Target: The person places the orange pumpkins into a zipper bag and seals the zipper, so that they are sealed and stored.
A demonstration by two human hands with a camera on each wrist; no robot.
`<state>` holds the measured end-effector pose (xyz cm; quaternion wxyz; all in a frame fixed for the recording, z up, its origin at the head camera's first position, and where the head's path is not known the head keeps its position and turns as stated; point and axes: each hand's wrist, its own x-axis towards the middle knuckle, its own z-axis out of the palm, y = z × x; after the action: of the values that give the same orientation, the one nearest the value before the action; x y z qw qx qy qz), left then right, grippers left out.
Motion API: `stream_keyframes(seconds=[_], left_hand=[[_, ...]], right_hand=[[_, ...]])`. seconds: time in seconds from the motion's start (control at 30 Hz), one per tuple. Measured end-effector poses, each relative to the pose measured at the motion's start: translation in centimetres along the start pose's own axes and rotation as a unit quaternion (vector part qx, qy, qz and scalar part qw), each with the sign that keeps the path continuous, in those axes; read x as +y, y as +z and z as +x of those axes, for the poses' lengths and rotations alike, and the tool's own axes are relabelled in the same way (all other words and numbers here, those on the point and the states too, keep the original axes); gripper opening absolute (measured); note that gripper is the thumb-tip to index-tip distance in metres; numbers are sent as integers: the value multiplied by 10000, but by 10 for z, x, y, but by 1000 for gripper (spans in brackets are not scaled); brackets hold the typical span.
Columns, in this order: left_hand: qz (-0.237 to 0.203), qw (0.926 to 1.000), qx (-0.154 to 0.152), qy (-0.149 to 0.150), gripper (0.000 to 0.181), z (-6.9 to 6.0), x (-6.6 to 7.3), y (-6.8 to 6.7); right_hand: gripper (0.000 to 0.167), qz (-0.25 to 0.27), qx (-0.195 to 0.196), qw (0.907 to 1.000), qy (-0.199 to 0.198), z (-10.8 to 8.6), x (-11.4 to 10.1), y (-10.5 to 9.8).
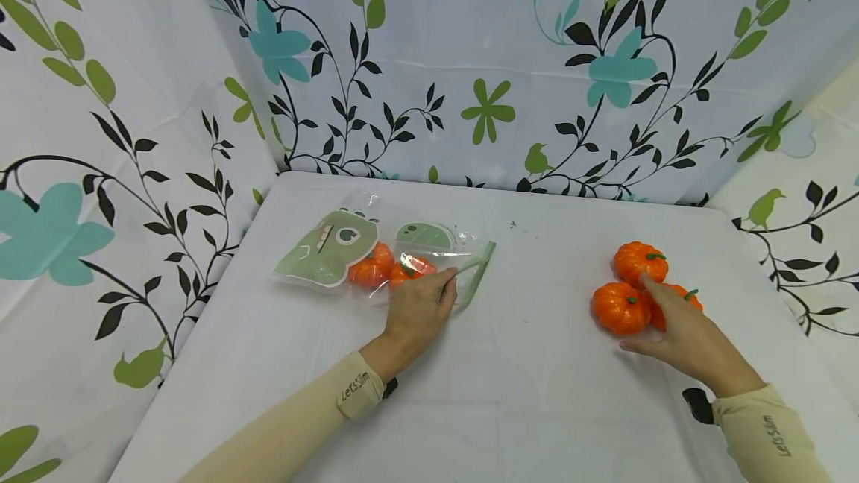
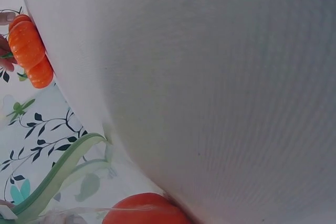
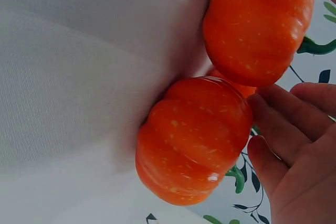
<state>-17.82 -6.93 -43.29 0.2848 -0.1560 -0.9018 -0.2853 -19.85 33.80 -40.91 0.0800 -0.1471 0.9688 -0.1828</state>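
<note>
A clear plastic zip bag (image 1: pixel 315 267) with a green cartoon monster print lies on the table, with two orange toy pumpkins (image 1: pixel 371 265) inside it. My left hand (image 1: pixel 419 308) pinches the bag's edge near its green zip strip (image 1: pixel 478 278). That strip (image 2: pixel 58 174) also curves through the left wrist view, beside a bagged pumpkin (image 2: pixel 147 211). On the right, three more orange pumpkins (image 1: pixel 620 308) with green stems sit clustered. My right hand (image 1: pixel 691 338) reaches over them, fingers spread and thumb apart. In the right wrist view, its fingertips touch or nearly touch a pumpkin (image 3: pixel 194 140).
A white cloth covers the table (image 1: pixel 530 379). Behind it and to the sides hangs a floral-printed curtain (image 1: pixel 429 58). Bare tabletop lies between the bag and the pumpkin cluster.
</note>
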Motion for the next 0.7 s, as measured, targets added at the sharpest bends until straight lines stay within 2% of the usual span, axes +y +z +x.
stream_keyframes(seconds=[0.2,0.43,0.57,0.7], left_hand=[[-24,10000,-56,-15,18,0,2,0],[-65,10000,-20,9,18,-1,2,0],[-10,10000,-18,13,18,0,3,0],[40,10000,-35,9,17,-1,3,-1]], right_hand=[[115,-104,80,9999,-85,4,4,5],[93,-163,145,9997,-106,6,2,8],[90,78,165,9997,-142,7,-9,9],[91,249,96,9994,-208,13,-28,13]])
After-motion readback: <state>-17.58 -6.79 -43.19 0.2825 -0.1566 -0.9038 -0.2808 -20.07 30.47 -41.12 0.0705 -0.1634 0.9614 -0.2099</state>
